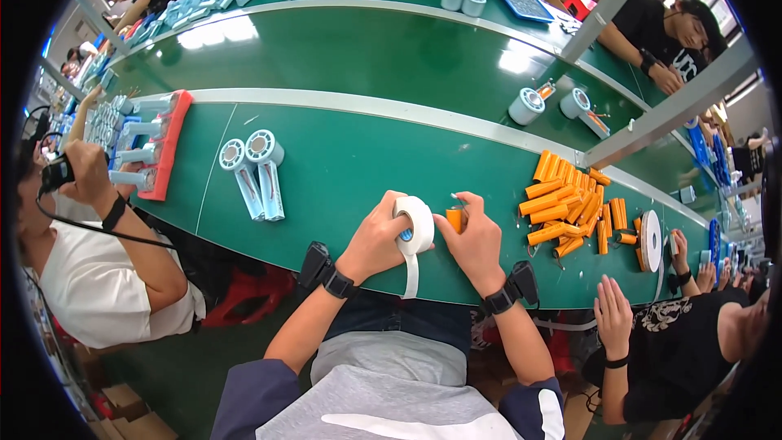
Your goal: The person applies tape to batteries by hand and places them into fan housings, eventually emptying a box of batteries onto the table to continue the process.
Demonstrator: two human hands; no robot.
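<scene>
Nearest me, a loose tape strip point(411, 277) hung from the roll toward the near edge of the green bench point(342, 163); IMO it needed to stay flat & off that edge, b/c a fold or dirt might've spoiled its grip. My L hand point(376, 235) was closed round the white tape roll point(420, 226). My R hand point(476, 240) pinched an orange battery point(454, 220) btwn thumb & fingers, just beside the roll. A light, steady pinch seemed right: too hard might mark the sleeve, too loose & it'd prob. slip. Good to have the roll near the battery, w/ little tape slack.

Further R lay a white reel point(650, 241) & the battery pile point(562, 204), handy for my R hand. Off L, 2 pale-blue fans point(261, 147) lay well clear of my elbows.
</scene>
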